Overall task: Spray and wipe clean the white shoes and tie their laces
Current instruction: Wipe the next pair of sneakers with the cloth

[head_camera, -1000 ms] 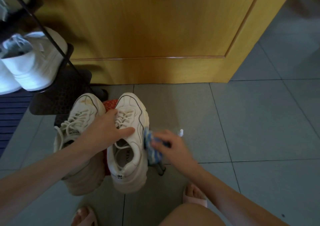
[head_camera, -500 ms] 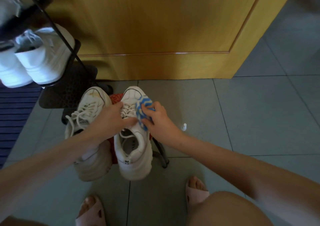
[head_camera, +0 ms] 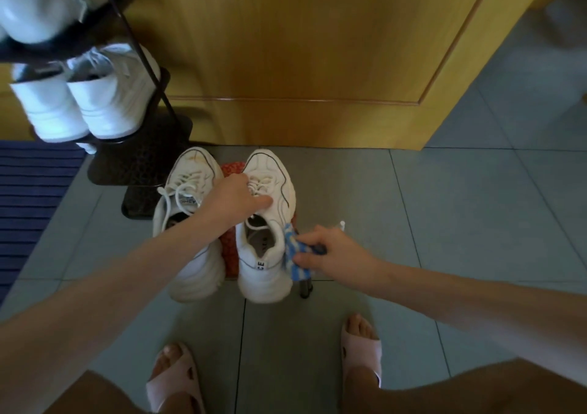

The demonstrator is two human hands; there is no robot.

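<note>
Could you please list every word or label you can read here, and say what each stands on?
"CE": heel tab of the white lace-up sneaker on the right.
"ASHIO", partly hidden: tongue label of the white lace-up sneaker on the left.
Insole print inside the right sneaker: too blurred to read.

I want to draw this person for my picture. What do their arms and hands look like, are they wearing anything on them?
Both arms are bare all the way to the picture's edge: no sleeves show. The left hand and the right hand have no gloves, and I can see no rings, watch or bracelet on what shows.
</note>
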